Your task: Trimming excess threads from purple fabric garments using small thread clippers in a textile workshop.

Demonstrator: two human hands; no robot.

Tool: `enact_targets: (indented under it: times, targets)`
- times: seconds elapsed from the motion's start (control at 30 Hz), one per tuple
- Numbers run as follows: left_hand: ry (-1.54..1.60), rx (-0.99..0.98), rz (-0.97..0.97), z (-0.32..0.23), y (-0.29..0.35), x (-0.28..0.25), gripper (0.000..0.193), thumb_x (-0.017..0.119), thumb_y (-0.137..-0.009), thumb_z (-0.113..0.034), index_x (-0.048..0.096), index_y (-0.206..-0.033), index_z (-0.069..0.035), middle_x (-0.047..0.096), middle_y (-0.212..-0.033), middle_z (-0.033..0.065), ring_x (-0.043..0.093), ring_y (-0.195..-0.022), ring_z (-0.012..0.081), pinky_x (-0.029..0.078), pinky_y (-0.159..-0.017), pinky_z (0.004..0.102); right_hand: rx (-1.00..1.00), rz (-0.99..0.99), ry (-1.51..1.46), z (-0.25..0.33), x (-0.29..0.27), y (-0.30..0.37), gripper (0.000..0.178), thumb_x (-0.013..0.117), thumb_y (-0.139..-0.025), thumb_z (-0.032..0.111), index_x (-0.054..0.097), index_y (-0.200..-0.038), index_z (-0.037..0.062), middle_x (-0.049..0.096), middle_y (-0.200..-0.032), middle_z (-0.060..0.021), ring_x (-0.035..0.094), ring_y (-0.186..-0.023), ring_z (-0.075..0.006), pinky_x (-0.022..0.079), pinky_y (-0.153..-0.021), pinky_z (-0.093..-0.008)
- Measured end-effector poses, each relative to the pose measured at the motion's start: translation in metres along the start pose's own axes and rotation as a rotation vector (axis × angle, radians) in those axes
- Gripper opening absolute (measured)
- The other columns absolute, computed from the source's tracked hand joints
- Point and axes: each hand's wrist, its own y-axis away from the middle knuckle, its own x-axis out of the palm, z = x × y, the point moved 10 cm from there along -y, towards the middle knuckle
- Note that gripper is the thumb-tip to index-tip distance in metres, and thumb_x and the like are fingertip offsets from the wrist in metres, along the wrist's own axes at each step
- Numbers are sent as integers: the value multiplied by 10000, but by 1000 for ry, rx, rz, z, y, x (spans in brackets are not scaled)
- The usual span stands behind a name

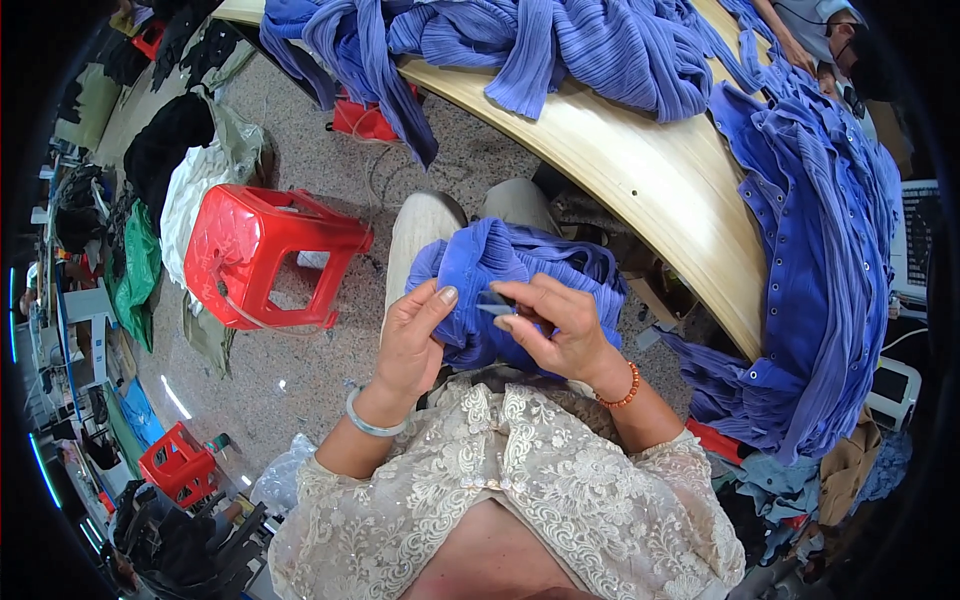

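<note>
A blue-violet pleated garment [455,270] lies bunched across my lap. My left hand [408,340] pinches the garment's edge between thumb and fingers. Just to the right, my right hand [568,328] is closed around small thread snips [494,304]. Their short grey blades point left toward the cloth by my left thumb. My right fingers hide most of the handle. Whether the blades touch the cloth or a thread cannot be made out.
A pale wooden table [640,170] curves ahead and to the right, heaped with similar blue garments [600,45]. A red plastic stool [235,260] stands on the speckled floor at the left. Another person's hand [797,52] rests near the cloth at the far right.
</note>
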Motion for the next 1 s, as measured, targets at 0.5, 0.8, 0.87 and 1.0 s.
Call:
enact_targets:
  times: [0.5, 0.8, 0.87, 1.0]
  targets:
    - [-86, 13, -21, 4, 1, -3, 221, 508, -962, -83, 617, -1132, 6, 669, -1035, 50, 620, -906, 74, 488, -819, 231, 40, -105, -95, -8, 4, -12, 344, 716, -783, 38, 637, -1117, 12, 521, -683, -47, 454, -545, -114, 358, -485, -243]
    - [-20, -21, -25, 7, 2, -6, 227, 514, -962, -89, 619, -1142, 0, 669, -1041, 50, 619, -910, 77, 484, -832, 231, -19, -63, -30, -10, 9, -9, 348, 708, -791, 38, 641, -1131, 10, 517, -671, -57, 461, -544, -132, 371, -490, -256]
    - [-22, -17, -19, 8, 2, -6, 227, 515, -961, -91, 620, -1142, -1, 669, -1042, 50, 620, -912, 79, 486, -832, 233, -29, -69, -37, -9, 9, -11, 328, 705, -795, 33, 652, -1119, 9, 522, -670, -57, 465, -542, -130, 373, -487, -258]
    - [-15, -22, -4, 8, 1, -5, 227, 518, -962, -95, 623, -1140, -2, 669, -1045, 50, 620, -915, 81, 489, -829, 238, -62, -90, -44, -12, 9, -11, 306, 706, -797, 33, 662, -1098, 6, 525, -665, -57, 465, -537, -130, 372, -481, -257]
